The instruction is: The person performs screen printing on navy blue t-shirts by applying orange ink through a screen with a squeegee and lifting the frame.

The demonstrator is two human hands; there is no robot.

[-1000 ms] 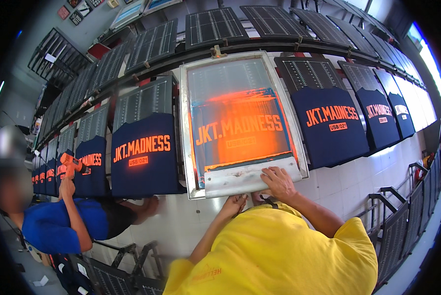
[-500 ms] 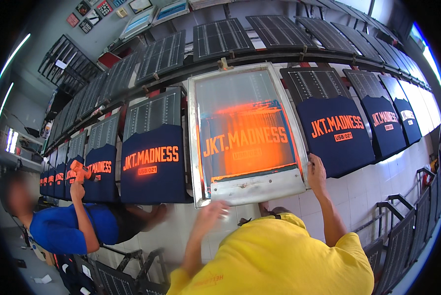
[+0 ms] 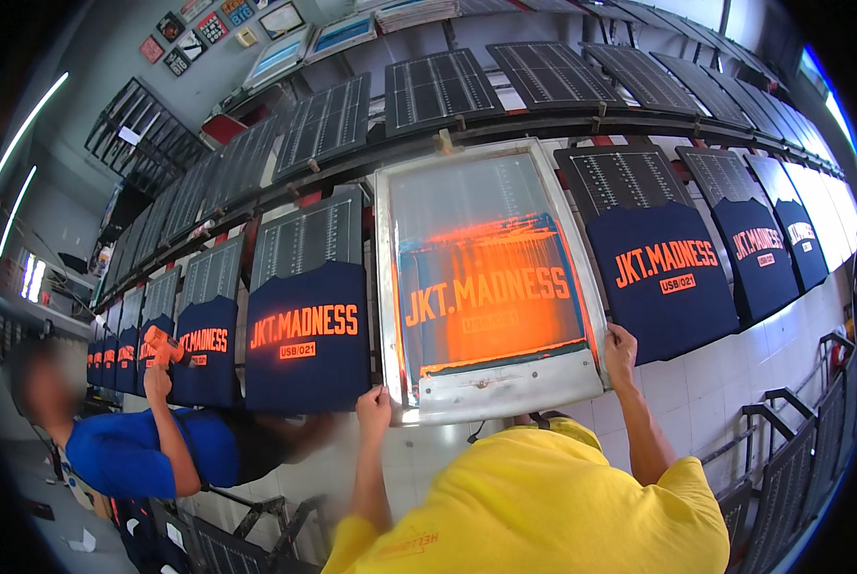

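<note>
Grey walls hung with small framed pictures (image 3: 192,45) and a pale tiled floor (image 3: 427,471) enclose long rows of dark boards (image 3: 443,88) marked with white lines. Navy shirts (image 3: 306,378) with orange lettering are stretched over the near row, to either side of a printing screen (image 3: 386,287). The screen is placed at the centre of that row, directly before the person in the yellow shirt (image 3: 562,507); whether it touches what lies beneath cannot be told. Its far portion is left translucent, so that board markings are seen through it, while its near portion is covered by orange ink (image 3: 519,311), streaked at the far edge. A silver metal plate (image 3: 513,383) is set across the near end.

The screen is gripped from both sides: its near left corner by the closed left hand (image 3: 373,409), its right edge, near the corner, by the curled fingers of the right hand (image 3: 622,354). At left, an orange gun-shaped tool (image 3: 164,346) is held up beside the shirts by a co-worker in blue (image 3: 146,457).
</note>
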